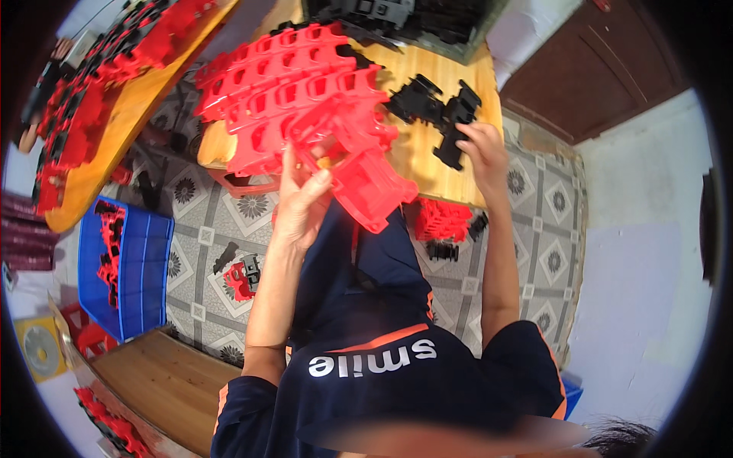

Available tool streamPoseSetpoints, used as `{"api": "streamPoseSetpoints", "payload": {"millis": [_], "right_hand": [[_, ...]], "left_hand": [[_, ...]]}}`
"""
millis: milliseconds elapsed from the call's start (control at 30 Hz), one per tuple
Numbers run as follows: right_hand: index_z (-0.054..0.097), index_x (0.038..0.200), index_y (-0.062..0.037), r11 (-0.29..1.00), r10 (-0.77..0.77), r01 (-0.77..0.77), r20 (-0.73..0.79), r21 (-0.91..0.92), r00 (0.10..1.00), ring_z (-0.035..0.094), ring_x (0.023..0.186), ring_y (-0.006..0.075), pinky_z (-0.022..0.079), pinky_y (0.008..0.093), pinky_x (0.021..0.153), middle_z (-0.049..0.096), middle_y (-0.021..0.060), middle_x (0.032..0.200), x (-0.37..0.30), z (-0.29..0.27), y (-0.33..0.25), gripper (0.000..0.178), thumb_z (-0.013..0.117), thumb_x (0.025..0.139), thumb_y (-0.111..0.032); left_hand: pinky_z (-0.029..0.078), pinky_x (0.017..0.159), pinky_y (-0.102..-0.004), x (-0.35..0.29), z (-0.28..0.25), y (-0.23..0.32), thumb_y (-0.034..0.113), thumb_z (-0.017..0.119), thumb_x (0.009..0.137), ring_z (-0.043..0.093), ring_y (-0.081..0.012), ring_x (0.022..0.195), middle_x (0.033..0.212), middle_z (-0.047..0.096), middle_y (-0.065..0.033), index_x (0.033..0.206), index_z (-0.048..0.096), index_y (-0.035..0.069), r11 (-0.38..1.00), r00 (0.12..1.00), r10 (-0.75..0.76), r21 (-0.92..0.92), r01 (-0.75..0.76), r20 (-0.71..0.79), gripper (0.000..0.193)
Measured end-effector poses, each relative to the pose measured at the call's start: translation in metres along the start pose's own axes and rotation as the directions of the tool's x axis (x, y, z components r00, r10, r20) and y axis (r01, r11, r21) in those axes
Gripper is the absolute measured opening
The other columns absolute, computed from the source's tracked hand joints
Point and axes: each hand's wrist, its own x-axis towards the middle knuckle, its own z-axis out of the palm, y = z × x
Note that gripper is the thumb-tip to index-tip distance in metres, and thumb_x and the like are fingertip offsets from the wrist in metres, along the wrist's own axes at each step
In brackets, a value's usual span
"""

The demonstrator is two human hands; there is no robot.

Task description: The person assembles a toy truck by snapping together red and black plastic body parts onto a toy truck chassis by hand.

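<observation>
My left hand (301,202) is closed on the near edge of a red plastic shell (370,187) with a boxy hollow, tilted up in front of the table's edge. Thumb and fingers pinch it. Over the right part of the table, my right hand (486,153) has its fingertips closed on a black plastic part (449,150). That part lies against other black parts (418,99) on the wood. Just beyond my left hand, rows of similar red shells (282,91) are packed together and cover the table's left side.
A dark bin (477,38) of black parts stands at the wooden table's (412,164) far end. On the left are another table (99,179) of red and black pieces and a blue crate (145,267). Loose parts (243,276) and stacked red pieces (443,220) sit lower down, near the tiled floor.
</observation>
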Motion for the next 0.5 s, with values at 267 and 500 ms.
{"api": "streamPoseSetpoints", "payload": {"millis": [267, 500], "right_hand": [[0.07, 0.102, -0.0042, 0.887, -0.439, 0.387, 0.203, 0.253, 0.875, 0.058, 0.085, 0.0242, 0.05, 0.0319, 0.07, 0.061, 0.006, 0.096, 0.037, -0.034, -0.153, 0.032, 0.067, 0.071, 0.002], [0.068, 0.103, -0.0022, 0.904, -0.422, 0.371, 0.303, 0.213, 0.854, 0.057, 0.087, 0.024, 0.05, 0.0334, 0.072, 0.058, 0.0066, 0.094, 0.031, -0.018, -0.161, 0.032, 0.066, 0.071, 0.0]], "left_hand": [[0.045, 0.101, -0.0393, -0.006, 0.013, 0.013, 0.004, 0.075, 0.081, 0.05, -0.0271, 0.128, 0.144, 0.044, -0.0146, 0.157, 0.005, 0.017, 0.996, 0.992, -0.082, 0.027, 0.08, 0.098, 0.104], [0.047, 0.097, -0.0347, -0.005, 0.011, 0.01, 0.002, 0.079, 0.077, 0.052, -0.0218, 0.121, 0.143, 0.041, -0.0139, 0.157, 0.008, 0.017, 0.997, 0.991, -0.078, 0.035, 0.074, 0.112, 0.108]]}}
